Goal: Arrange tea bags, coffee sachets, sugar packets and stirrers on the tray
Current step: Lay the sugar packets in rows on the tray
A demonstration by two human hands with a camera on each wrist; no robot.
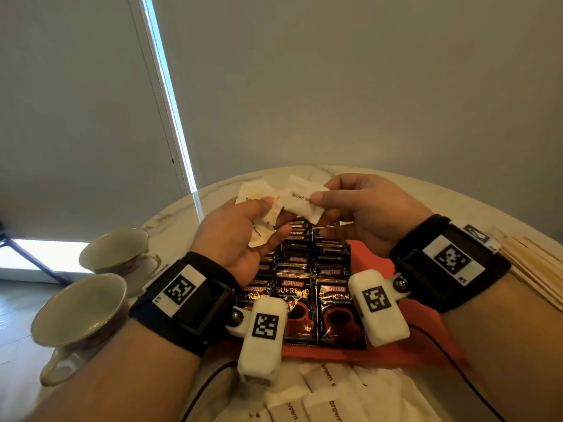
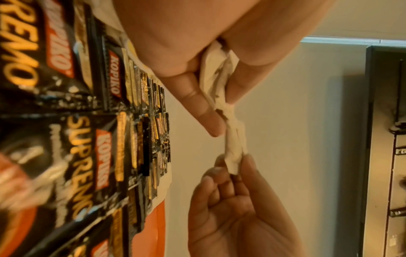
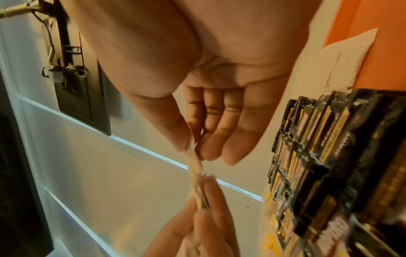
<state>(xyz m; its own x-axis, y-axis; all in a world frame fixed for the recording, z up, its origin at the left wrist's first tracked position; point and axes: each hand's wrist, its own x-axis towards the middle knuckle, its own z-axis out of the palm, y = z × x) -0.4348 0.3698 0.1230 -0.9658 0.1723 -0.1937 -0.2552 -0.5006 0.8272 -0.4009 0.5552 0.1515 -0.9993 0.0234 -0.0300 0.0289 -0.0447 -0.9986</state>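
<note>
Both hands up over the red tray point(image 1: 423, 354) — the left hand point(image 1: 240, 236) grips a small bunch of white sugar packets point(image 1: 259, 205), the right hand point(image 1: 362, 214) pinches one packet point(image 1: 301, 201) by its right edge, the two touching. Below them, coffee sachets point(image 1: 297, 303) lie in rows on the tray; more sugar packets lie on the near worktop point(image 1: 170, 214), stirrers point(image 1: 536, 266) at right.

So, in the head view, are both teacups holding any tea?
No. The near teacup and the far teacup both show bare, dry interiors, standing left of the tray.
</note>
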